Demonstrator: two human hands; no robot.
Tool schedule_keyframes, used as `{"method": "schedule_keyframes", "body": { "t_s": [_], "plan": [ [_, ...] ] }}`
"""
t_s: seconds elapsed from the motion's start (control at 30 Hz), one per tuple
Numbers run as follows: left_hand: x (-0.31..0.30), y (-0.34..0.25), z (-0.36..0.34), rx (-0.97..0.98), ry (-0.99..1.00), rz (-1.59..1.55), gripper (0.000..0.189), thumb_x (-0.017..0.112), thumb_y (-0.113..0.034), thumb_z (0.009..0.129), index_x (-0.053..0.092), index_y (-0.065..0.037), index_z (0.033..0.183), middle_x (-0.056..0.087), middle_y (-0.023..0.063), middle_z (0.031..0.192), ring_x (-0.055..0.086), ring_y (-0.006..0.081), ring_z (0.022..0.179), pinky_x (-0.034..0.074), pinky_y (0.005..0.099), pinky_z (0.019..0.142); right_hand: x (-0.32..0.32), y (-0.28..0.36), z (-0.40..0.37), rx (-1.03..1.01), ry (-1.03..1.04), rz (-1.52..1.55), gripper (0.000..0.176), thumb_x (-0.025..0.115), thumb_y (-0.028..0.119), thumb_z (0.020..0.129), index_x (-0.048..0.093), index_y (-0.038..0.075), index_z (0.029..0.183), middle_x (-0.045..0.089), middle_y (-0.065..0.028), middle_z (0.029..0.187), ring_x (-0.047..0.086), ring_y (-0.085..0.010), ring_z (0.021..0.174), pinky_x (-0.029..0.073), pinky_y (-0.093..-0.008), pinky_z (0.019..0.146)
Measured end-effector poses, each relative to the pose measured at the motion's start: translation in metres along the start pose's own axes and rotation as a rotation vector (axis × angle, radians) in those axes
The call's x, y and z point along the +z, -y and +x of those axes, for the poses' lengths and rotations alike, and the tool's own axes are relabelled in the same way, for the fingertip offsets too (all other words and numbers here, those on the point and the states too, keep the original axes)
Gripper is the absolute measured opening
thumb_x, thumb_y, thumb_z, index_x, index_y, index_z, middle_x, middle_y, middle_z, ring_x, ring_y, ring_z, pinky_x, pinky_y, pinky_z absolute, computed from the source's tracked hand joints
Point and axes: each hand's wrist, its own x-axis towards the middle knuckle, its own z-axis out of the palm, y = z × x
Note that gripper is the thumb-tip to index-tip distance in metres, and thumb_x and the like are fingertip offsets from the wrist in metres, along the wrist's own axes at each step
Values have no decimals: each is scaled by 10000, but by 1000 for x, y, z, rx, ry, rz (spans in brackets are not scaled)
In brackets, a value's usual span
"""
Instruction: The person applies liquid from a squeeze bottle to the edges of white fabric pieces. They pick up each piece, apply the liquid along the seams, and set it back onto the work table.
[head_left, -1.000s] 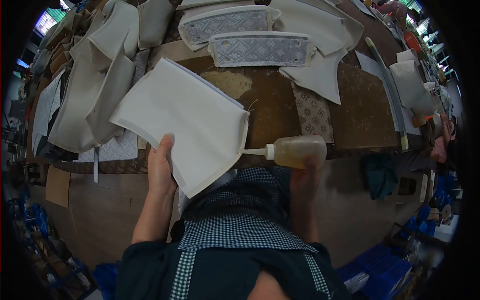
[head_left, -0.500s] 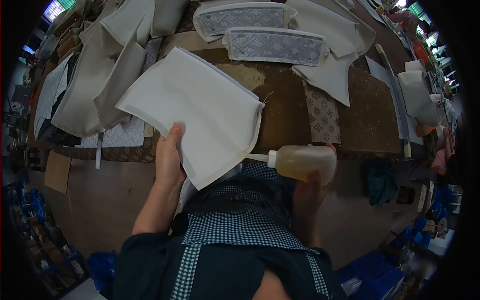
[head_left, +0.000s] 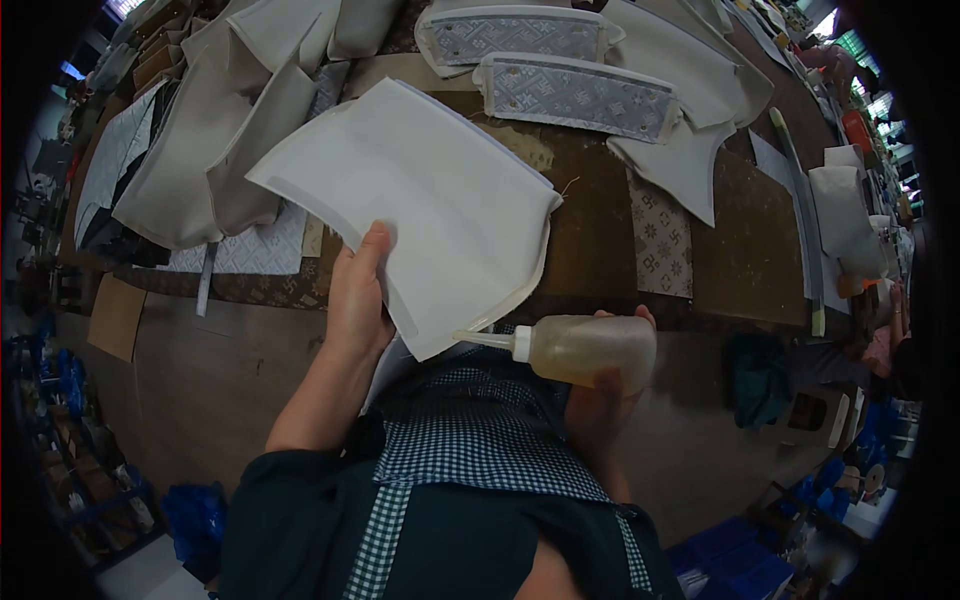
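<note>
A white panel [head_left: 430, 210] with stitched edges is held up by my left hand [head_left: 358, 290], whose thumb lies on top of its lower left edge while the other fingers are hidden beneath. My right hand [head_left: 608, 385] is wrapped round a translucent squeeze bottle [head_left: 592, 350] holding yellowish liquid. The bottle lies nearly level, and its thin nozzle points left at the panel's lower edge, close to the bottom corner. Whether the tip touches the panel I cannot tell.
Beyond the panel, two grey patterned strips [head_left: 580, 95] lie on the brown worktable [head_left: 750, 235]. Pale folded covers [head_left: 180, 170] are heaped at the left. A long narrow bar [head_left: 798, 200] lies at the right. Part of another person [head_left: 880, 335] shows at the far right.
The bottle in my right hand has moved left, its nozzle now further along the panel's lower edge towards the corner. The camera view has shifted slightly, and the panel sits a little higher.
</note>
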Motion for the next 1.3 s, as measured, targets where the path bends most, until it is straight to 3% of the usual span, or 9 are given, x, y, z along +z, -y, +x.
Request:
{"method": "schedule_keyframes", "body": {
  "t_s": [0.37,0.63,0.73,0.93,0.97,1.07,1.1,1.2,1.3],
  "plan": [
    [8,-3,0,23,29,11,450,446,-242,1000,367,35,1345,531,148,1237,561,228,1107,486,345,929,7,-10,-9,252,177,167,868,737,340,788,235,75,1445,511,-166,1249,501,-274,1192,420,-413,1027],
    [6,-4,0,85,-4,54,453,468,-232,997,367,23,1358,532,151,1220,565,216,1069,489,338,904,-6,15,12,87,-129,179,800,655,441,848,245,117,1453,427,-154,1331,438,-289,1257,400,-454,1042],
    [7,-3,0,420,7,133,510,471,-195,996,286,-6,1432,531,140,1210,555,198,1042,460,314,909,-14,14,16,57,-134,249,774,638,424,873,240,110,1458,422,-157,1340,441,-294,1257,404,-454,1042],
    [-20,-24,11,1001,179,974,399,495,-132,976,482,-11,1356,517,132,1194,516,177,1033,421,293,909,-20,22,25,-3,-149,319,725,627,397,892,261,91,1439,444,-159,1316,479,-298,1219,412,-443,1042],
    [-14,-30,11,934,221,882,376,599,-70,882,595,-35,1256,523,142,1169,526,215,1021,420,312,915,-23,23,28,-25,-141,334,718,627,393,893,266,90,1435,448,-158,1311,487,-298,1212,419,-440,1038],
    [3,-61,21,1270,313,1378,482,631,12,763,617,-85,1235,529,149,1189,543,242,1009,439,346,902,-33,30,34,-60,-159,339,748,651,377,865,255,102,1437,442,-158,1314,473,-291,1227,430,-455,1030],
    [14,-70,24,1346,285,1432,486,654,49,672,652,-92,1137,568,119,1129,552,271,1021,407,399,978,-35,32,36,-74,-165,346,748,652,376,865,256,103,1436,443,-158,1312,477,-292,1222,433,-452,1027],
    [46,-84,48,1417,606,1438,402,661,35,679,661,-98,1058,597,63,978,571,254,971,329,451,1059,-35,42,43,-125,-174,360,752,658,372,859,257,102,1436,449,-159,1305,487,-294,1212,439,-447,1021],
    [65,-90,72,1237,774,1321,263,634,-28,783,654,-87,1038,584,39,835,584,237,882,251,477,1103,-35,54,52,-198,-162,340,767,667,359,846,256,99,1439,458,-163,1299,487,-299,1211,437,-449,1022]
  ]
}}
